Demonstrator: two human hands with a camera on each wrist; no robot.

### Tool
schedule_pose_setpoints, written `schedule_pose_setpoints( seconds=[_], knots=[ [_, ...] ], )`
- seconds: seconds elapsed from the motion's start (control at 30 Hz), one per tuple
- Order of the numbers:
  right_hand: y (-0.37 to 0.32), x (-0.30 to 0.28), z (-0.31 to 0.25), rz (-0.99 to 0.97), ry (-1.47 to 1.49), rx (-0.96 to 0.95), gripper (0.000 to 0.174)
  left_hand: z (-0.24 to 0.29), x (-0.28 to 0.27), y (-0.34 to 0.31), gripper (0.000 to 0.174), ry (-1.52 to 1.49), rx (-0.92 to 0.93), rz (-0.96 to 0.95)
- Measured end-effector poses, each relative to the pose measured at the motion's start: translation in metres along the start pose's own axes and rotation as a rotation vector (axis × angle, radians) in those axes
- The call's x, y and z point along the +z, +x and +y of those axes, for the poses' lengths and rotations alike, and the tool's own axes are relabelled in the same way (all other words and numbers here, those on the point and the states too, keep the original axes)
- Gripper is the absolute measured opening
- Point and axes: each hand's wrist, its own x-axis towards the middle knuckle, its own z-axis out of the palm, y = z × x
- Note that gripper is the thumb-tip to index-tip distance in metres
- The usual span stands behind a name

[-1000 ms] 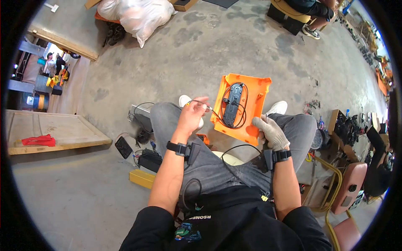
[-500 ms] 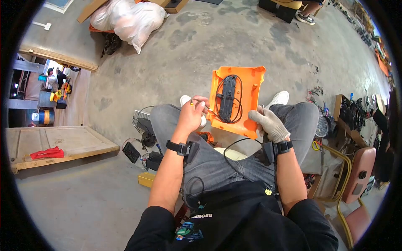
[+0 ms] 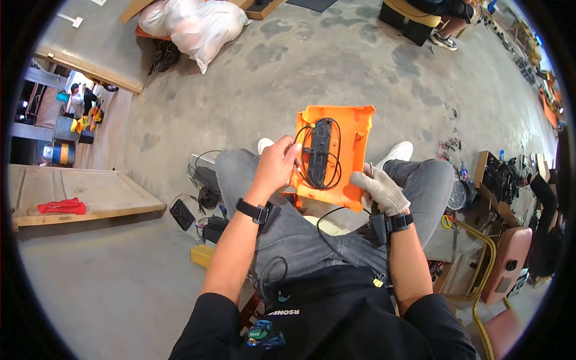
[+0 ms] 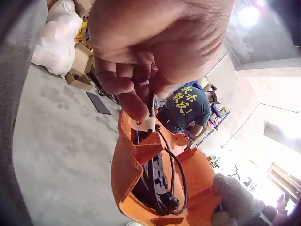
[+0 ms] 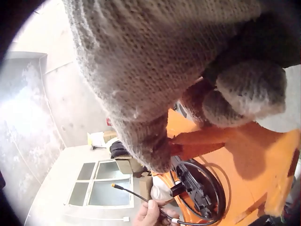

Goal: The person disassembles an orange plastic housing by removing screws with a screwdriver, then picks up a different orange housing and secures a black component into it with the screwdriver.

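An orange plastic cover [image 3: 351,144], hollow side up, is held over the person's lap. Inside it lies a long black electrical part [image 3: 321,150] with a black cable [image 3: 339,153] looped round it. My bare left hand [image 3: 277,163] is at the cover's left edge and pinches the cable near its yellow-tipped end [image 5: 114,186]. A white tag [image 4: 144,124] shows beside those fingertips in the left wrist view. My gloved right hand [image 3: 384,190] grips the cover's lower right edge, thumb on the inner side. A thin rod [image 3: 371,170] sticks up beside the glove.
White bags [image 3: 207,30] lie at the far left. To the left are a wooden panel [image 3: 90,198] with a red cloth [image 3: 62,207] and loose electronics [image 3: 181,214]. A pink-padded chair [image 3: 506,264] and boxes of parts [image 3: 501,165] stand right. Another person [image 4: 188,110] sits ahead.
The cover has shifted a little left. My left hand has turned, bringing the cable's yellow end from left of the hand to the cover's left edge. My right hand keeps its grip.
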Motion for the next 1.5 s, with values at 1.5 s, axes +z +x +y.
schedule_pose_setpoints(
  seconds=[1.5],
  knots=[
    [-0.006,0.008,-0.016,-0.082,-0.083,0.013,0.048,0.02,0.009,0.014,0.012,0.699,0.473,0.048]
  ],
)
